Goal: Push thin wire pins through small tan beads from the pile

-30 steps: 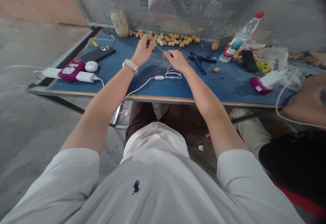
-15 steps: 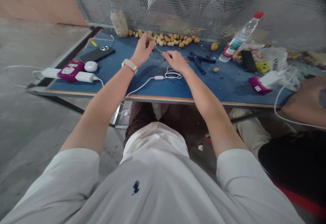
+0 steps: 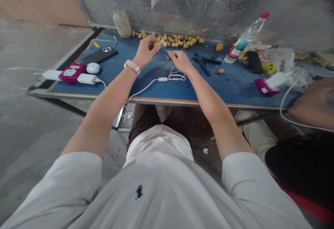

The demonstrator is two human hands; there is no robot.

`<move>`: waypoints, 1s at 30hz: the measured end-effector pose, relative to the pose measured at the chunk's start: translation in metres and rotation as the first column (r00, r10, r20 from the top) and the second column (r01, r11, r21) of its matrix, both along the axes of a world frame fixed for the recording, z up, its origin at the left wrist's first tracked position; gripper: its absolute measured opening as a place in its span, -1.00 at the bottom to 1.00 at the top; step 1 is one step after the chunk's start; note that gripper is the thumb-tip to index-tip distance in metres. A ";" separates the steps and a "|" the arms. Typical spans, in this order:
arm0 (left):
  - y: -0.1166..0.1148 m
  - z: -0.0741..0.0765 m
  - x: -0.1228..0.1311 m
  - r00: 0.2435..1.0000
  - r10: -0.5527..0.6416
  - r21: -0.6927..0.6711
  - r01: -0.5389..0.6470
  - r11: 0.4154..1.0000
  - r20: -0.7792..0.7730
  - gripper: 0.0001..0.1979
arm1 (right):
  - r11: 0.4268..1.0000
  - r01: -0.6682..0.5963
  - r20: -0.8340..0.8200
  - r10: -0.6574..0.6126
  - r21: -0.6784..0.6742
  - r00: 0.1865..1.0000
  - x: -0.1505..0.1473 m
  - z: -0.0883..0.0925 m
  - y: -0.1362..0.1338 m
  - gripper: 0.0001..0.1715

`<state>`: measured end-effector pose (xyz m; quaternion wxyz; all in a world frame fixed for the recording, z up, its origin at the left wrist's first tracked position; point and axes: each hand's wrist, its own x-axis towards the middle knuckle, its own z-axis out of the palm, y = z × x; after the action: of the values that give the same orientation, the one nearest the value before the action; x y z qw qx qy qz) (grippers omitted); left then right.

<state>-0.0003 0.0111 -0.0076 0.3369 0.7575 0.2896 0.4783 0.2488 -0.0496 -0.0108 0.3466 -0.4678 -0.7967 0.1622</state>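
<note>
My left hand [image 3: 146, 50] is closed in a pinch on a small tan nut [image 3: 157, 44] over the blue table [image 3: 146, 83]. My right hand [image 3: 180, 60] is closed round a thin metal pick [image 3: 164, 49] whose tip points at the nut. A row of several tan nuts [image 3: 177, 41] lies just beyond both hands by the mesh wall. A white cable [image 3: 167, 79] coils under my right wrist. A beige band sits on my left wrist.
On the left lie a black phone [image 3: 100, 55], a white puck [image 3: 93, 67] and a magenta power strip [image 3: 72, 72]. Blue pliers [image 3: 203, 63], a tilted bottle [image 3: 246, 38], another phone [image 3: 254, 62] and bags lie to the right. Another person's arm [image 3: 311, 107] rests at the right edge.
My left hand has turned the nut slightly toward the pick, so it now shows at the fingertips. My right hand has edged a little toward it. Nothing else has moved.
</note>
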 end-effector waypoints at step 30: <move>-0.009 0.008 0.003 0.976 -0.183 0.083 0.174 0.981 0.120 -0.36 | 0.998 -0.006 -0.039 0.004 -0.069 0.999 0.000 -0.003 -0.001 0.13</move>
<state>0.0030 0.0025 0.0004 0.3687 0.7601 0.1812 0.5034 0.2492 -0.0508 -0.0139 0.3452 -0.4743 -0.7849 0.1997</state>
